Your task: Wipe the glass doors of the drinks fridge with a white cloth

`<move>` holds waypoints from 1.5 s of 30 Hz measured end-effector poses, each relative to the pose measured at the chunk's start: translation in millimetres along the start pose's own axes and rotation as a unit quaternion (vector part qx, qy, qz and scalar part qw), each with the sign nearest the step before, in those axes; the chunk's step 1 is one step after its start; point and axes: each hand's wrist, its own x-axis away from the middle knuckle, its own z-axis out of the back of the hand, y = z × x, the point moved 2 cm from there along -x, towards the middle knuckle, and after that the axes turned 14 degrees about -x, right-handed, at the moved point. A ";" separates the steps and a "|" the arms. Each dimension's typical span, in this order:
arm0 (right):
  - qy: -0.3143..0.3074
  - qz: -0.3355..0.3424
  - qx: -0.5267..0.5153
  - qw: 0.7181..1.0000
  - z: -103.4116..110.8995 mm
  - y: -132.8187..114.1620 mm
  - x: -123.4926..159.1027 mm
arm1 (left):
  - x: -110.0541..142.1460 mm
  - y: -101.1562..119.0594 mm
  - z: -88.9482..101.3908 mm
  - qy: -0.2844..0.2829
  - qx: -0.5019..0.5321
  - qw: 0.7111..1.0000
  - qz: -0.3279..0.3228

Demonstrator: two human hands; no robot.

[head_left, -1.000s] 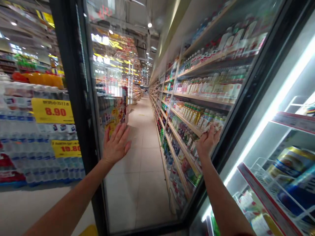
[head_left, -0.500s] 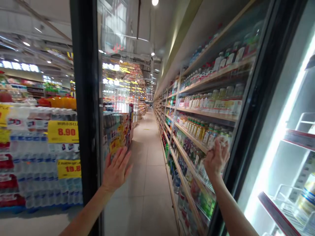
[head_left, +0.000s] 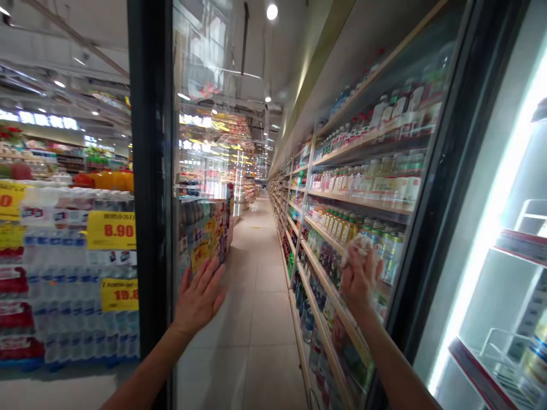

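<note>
A glass door with a black frame (head_left: 150, 171) stands open before me, and the store aisle shows through its pane. My left hand (head_left: 199, 299) lies flat at the left part of the glass, near the frame, its fingers stretched out and nothing in it. At the right part of the pane, my right hand (head_left: 359, 285) presses a crumpled white cloth (head_left: 361, 246) against the glass. The cloth sticks out around the fingertips; whether it is fabric or paper I cannot tell.
To the right is a lit cooler with wire shelves (head_left: 491, 370) and a few drinks. Long shelves of bottles (head_left: 342, 196) show through or in the glass. On the left are stacked bottle packs (head_left: 77, 285) with yellow price signs (head_left: 111, 230).
My right hand has slid left across the glass with the cloth. My left hand has stayed almost in place. The view has shifted slightly.
</note>
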 end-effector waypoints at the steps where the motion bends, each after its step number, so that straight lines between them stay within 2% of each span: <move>1: 0.031 -0.043 0.008 0.999 6.0 15.7 -5.9 | 0.0 0.4 0.0 -0.001 -0.001 1.000 0.000; 3: 0.076 -0.110 0.010 0.991 12.5 34.9 -15.3 | 0.1 1.1 0.2 0.000 -0.003 1.000 0.003; 5: 0.091 -0.121 0.000 0.988 10.6 31.6 -18.1 | 0.2 1.5 0.6 0.000 -0.004 1.000 0.004; 7: 0.060 -0.070 -0.014 0.996 1.5 8.0 -13.2 | 0.1 2.0 1.1 0.000 -0.006 1.000 0.001; 9: -0.005 0.017 -0.035 0.999 -10.4 -25.0 -3.0 | -0.2 2.6 1.5 -0.001 -0.009 1.000 -0.003; 11: -0.070 0.096 -0.057 0.991 -19.9 -52.5 7.8 | -0.8 3.1 1.9 0.001 -0.011 1.000 -0.005; 13: -0.099 0.141 -0.068 0.983 -23.4 -62.8 13.7 | -1.3 3.2 2.0 0.003 -0.012 1.000 -0.006; 16: -0.060 0.131 -0.040 0.989 -17.2 -40.8 7.1 | -1.4 2.8 1.6 0.004 -0.015 1.000 -0.007; 20: 0.053 -0.029 0.007 0.998 -1.5 15.3 -20.4 | -0.8 1.7 0.5 0.002 -0.016 1.000 -0.005; 22: 0.086 -0.083 0.013 0.993 1.8 27.6 -31.1 | -0.8 1.5 0.4 0.004 -0.015 1.000 -0.006; 23: 0.095 -0.088 0.011 0.992 1.6 26.9 -33.8 | -0.9 1.4 0.3 0.004 -0.014 1.000 -0.007; 26: 0.064 -0.027 0.000 0.998 -5.9 1.9 -30.7 | -1.0 1.0 -0.6 0.004 -0.011 1.000 -0.011; 29: -0.039 0.104 -0.017 0.994 -15.3 -28.4 -19.7 | -0.3 -0.3 -2.6 0.004 -0.009 1.000 -0.012; 31: -0.068 0.144 -0.017 0.987 -15.5 -29.8 -18.5 | 0.4 -1.4 -4.1 0.003 -0.012 1.000 -0.011; 32: -0.057 0.136 -0.012 0.989 -13.2 -23.1 -21.7 | 0.6 -1.9 -4.6 0.003 -0.014 1.000 -0.011; 36: 0.061 -0.017 0.006 0.998 -1.6 24.2 -50.5 | -0.5 -1.3 -3.4 0.006 -0.019 1.000 -0.013; 38: 0.101 -0.070 0.004 0.992 -1.8 34.1 -62.2 | -2.1 0.7 -1.6 0.012 -0.020 1.000 -0.015; 39: 0.106 -0.072 0.001 0.992 -3.9 31.4 -65.0 | -3.0 1.8 -0.8 0.014 -0.018 1.000 -0.013; 41: 0.088 -0.032 -0.010 0.996 -10.9 11.8 -63.2 | -4.3 3.7 -0.5 0.015 -0.012 1.000 -0.007; 45: -0.052 0.124 -0.035 0.990 -28.0 -41.8 -38.1 | -3.9 3.2 -6.8 0.018 -0.001 1.000 0.000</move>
